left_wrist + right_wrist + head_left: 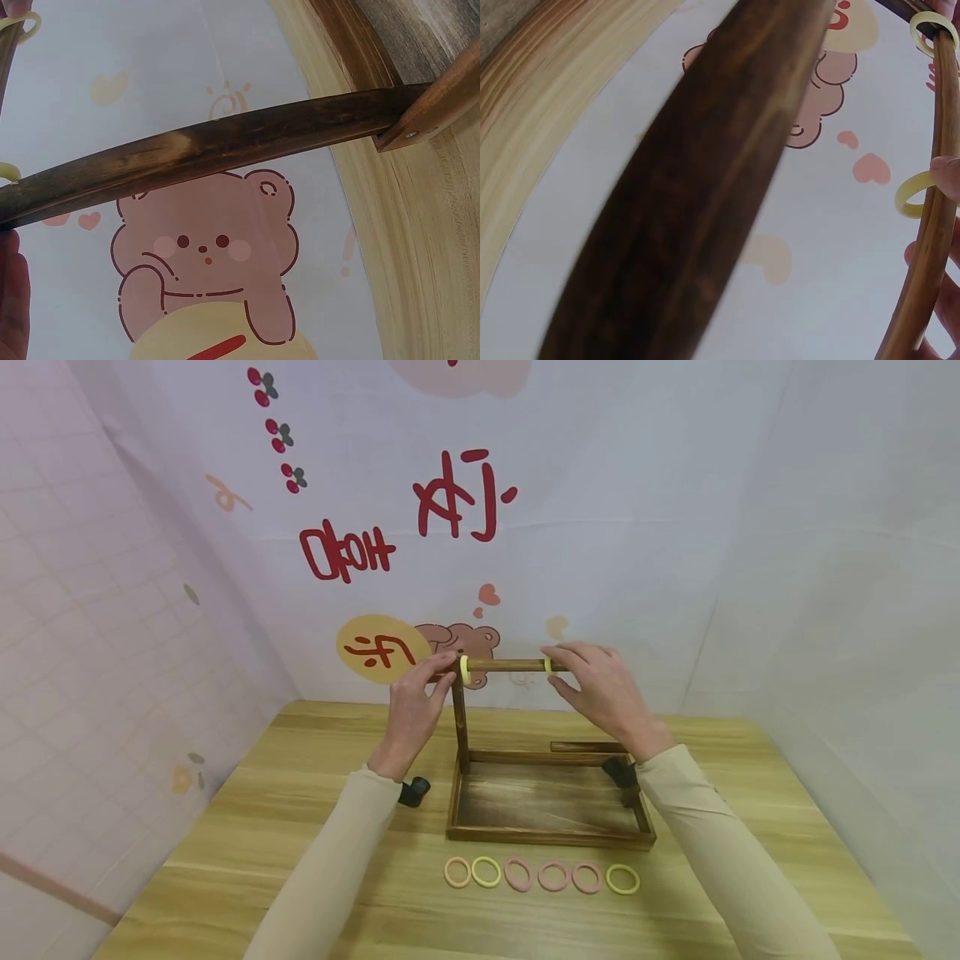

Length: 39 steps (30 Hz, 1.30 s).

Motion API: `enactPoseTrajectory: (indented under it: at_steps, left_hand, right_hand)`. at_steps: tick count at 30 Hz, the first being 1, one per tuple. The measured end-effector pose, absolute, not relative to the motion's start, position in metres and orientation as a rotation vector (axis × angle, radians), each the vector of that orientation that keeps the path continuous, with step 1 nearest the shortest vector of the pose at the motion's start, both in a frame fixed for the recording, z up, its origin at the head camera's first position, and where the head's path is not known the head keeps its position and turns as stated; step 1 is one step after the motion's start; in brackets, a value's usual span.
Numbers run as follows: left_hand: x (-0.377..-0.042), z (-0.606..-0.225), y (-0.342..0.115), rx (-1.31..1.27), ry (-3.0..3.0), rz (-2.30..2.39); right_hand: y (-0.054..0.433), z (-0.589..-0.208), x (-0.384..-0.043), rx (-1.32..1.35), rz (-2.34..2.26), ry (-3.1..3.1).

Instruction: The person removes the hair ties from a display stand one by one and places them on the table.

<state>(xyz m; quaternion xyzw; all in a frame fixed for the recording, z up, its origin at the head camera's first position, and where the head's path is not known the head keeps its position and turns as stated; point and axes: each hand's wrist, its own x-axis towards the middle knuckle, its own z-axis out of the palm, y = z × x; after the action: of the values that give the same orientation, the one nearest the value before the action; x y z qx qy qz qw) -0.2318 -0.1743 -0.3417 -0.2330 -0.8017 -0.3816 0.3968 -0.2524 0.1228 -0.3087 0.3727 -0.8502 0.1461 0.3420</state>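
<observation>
A dark brown wooden rack has a tray-like base [551, 839], an upright post [460, 718] and a horizontal bar [506, 665]. My left hand [417, 706] holds the top of the post, beside a yellow ring [465, 671] hanging around the bar's left end. Farther right, my right hand [603, 689] pinches a second yellow ring [548, 666] around the bar. In the right wrist view, a finger touches that ring [909, 196], with other fingers below the bar [922, 262]. The right hand hides the bar's right end in the head view.
Several loose rings, including an orange ring [457, 872], a pink ring [552, 875] and a yellow ring [622, 879], lie in a row before the base. A short wooden bar [588, 747] shows behind it. Black pieces [415, 792] appear near both forearms. A printed cloth [600, 527] hangs behind the table [300, 793].
</observation>
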Motion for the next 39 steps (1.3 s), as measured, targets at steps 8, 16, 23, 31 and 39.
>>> enactPoseTrajectory:
  at_steps: [8,16,23,31,39]
  left_hand:
    - [-0.231,-0.341,-0.175,-0.588,-2.039,-0.98]
    - [-0.231,-0.342,-0.175,-0.599,-2.034,-0.976]
    - [-0.23,-0.342,-0.175,-0.594,-2.042,-0.967]
    - [-0.229,-0.342,-0.175,-0.59,-2.046,-0.971]
    - [-0.23,-0.342,-0.175,-0.594,-2.035,-0.968]
  right_hand:
    - [0.124,-0.309,-0.252,0.96,0.386,-2.228]
    - [0.128,-0.309,-0.251,0.957,0.382,-2.217]
    - [0.132,-0.309,-0.25,0.943,0.375,-2.211]
    - [0.135,-0.308,-0.25,0.935,0.364,-2.223]
    - [0.139,-0.308,-0.25,0.937,0.361,-2.214]
